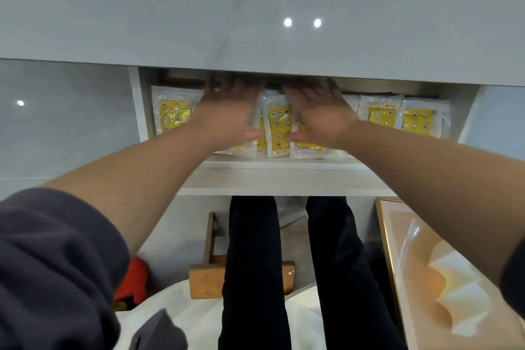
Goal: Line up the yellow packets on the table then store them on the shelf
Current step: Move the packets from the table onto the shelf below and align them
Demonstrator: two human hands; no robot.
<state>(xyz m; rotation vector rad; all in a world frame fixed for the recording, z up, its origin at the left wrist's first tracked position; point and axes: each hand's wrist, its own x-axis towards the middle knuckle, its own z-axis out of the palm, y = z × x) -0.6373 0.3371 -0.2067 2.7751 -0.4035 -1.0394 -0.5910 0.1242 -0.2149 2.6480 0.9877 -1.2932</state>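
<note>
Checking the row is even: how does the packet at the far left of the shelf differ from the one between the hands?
The far-left packet lies further back, on its own; the middle packet sits further forward, overlapping its neighbours, flanked by the left hand and right hand. Both are yellow in clear wrapping.

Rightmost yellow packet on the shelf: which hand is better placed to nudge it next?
Probably the right hand: it lies open nearer the rightmost packet, while the left hand is farther off, beyond the middle packet.
</note>
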